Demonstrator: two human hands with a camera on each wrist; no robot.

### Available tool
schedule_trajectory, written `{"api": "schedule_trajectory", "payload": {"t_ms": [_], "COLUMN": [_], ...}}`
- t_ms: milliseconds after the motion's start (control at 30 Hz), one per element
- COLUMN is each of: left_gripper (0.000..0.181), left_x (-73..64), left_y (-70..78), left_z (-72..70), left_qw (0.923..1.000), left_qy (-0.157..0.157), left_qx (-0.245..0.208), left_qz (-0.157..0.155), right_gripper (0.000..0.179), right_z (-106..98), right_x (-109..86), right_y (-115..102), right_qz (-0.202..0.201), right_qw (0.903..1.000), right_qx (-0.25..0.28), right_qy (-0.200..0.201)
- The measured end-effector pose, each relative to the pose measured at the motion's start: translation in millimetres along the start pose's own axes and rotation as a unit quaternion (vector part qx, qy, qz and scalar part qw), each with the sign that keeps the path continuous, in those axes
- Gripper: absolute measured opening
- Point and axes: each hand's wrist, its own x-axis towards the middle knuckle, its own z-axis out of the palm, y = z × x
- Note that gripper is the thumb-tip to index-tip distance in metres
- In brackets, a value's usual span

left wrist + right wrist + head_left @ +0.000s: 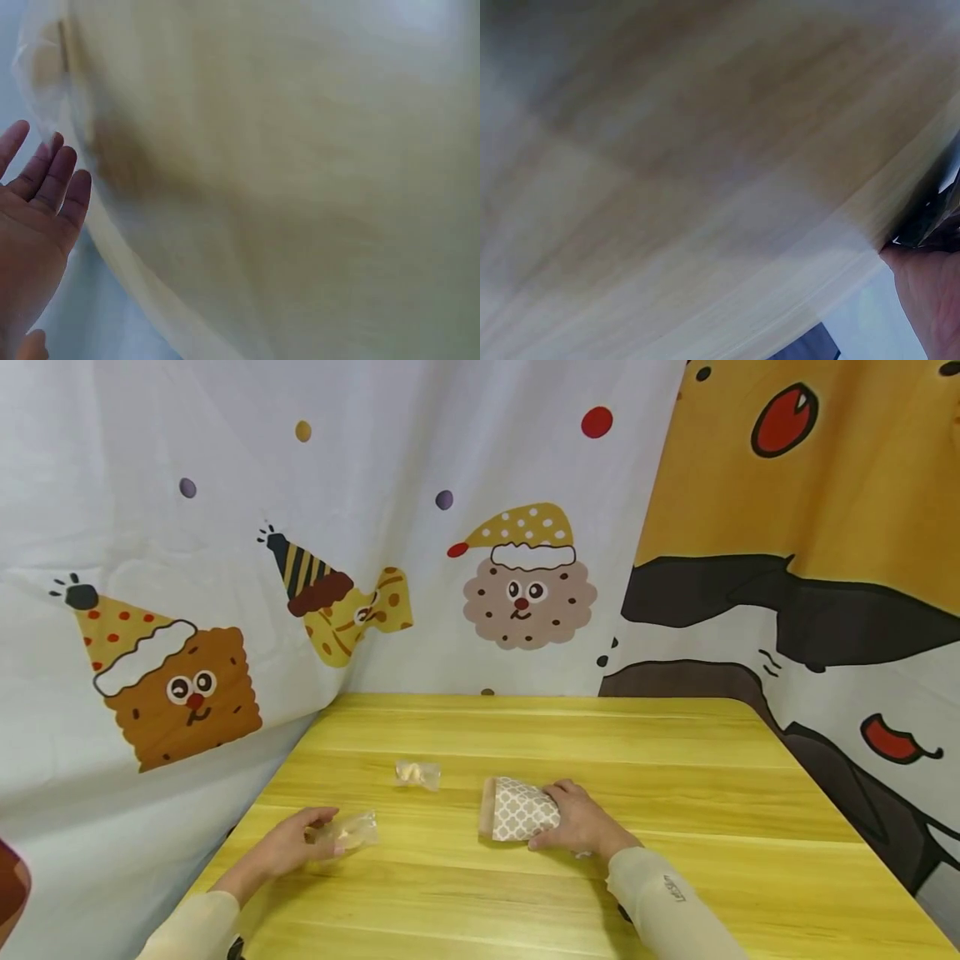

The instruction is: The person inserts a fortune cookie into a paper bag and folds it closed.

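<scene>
My left hand (288,842) is low over the left side of the table, thumb and fingers at a small clear plastic packet (356,833) with pale contents. In the left wrist view the fingers spread slightly, the clear wrapper by their tips. My right hand (581,820) grips the right end of a white-and-tan lattice-patterned pouch (525,810), thumb on the near side and fingers over the far side. The pouch lies on its side with its tan-edged end facing left. In the right wrist view only part of the hand and a dark edge of the held thing show.
A second clear-wrapped packet (417,774) lies on the yellow wooden table (465,893), left of the pouch and farther back. A curtain (420,527) printed with cartoon figures hangs behind the table and along both sides.
</scene>
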Motion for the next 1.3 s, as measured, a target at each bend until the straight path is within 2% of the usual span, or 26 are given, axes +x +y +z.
{"api": "schedule_trajectory", "payload": {"t_ms": [100,133,267,400,567,767,900,1000,1167,1300], "left_gripper": [0.080,0.080,0.073,0.064,0.057,0.061,0.064,0.062,0.061,0.061], "left_x": [-4.1,-4.5,-3.2,5.0,24.0,51.3,67.5,77.9,87.4,92.8], "left_y": [-5.0,-5.3,-3.3,3.5,26.0,62.3,82.8,94.0,105.9,115.1], "left_z": [0.8,1.3,5.4,10.2,20.6,46.7,66.0,78.3,93.0,107.3], "left_qw": [0.9999,0.9998,0.9984,0.9958,0.9949,0.9953,0.9904,0.9859,0.9839,0.9818], "left_qy": [-0.009,-0.009,0.012,0.034,0.040,0.006,-0.012,-0.019,-0.039,-0.043], "left_qx": [0.005,0.014,0.044,0.064,0.051,0.019,0.028,0.046,0.057,0.071], "left_qz": [0.002,0.012,0.033,0.055,0.078,0.094,0.135,0.160,0.165,0.170], "right_gripper": [0.107,0.107,0.107,0.107,0.108,0.109,0.108,0.106,0.106,0.107], "right_z": [0,0,0,-1,-2,-1,0,1,2,0], "right_x": [0.3,0.3,0.5,0.6,0.0,-0.4,-0.8,-1.2,-1.4,-1.5], "right_y": [0,0,0,1,2,4,5,5,2,0], "right_qz": [0.000,0.000,0.000,-0.002,-0.002,-0.007,-0.017,-0.021,-0.019,-0.019], "right_qw": [1.0000,1.0000,1.0000,1.0000,0.9999,0.9999,0.9998,0.9997,0.9998,0.9998], "right_qx": [-0.004,-0.004,-0.006,-0.008,-0.010,-0.007,0.001,0.007,0.001,-0.002], "right_qy": [0.001,0.001,-0.001,-0.002,0.001,0.005,0.006,0.007,0.006,0.005]}}
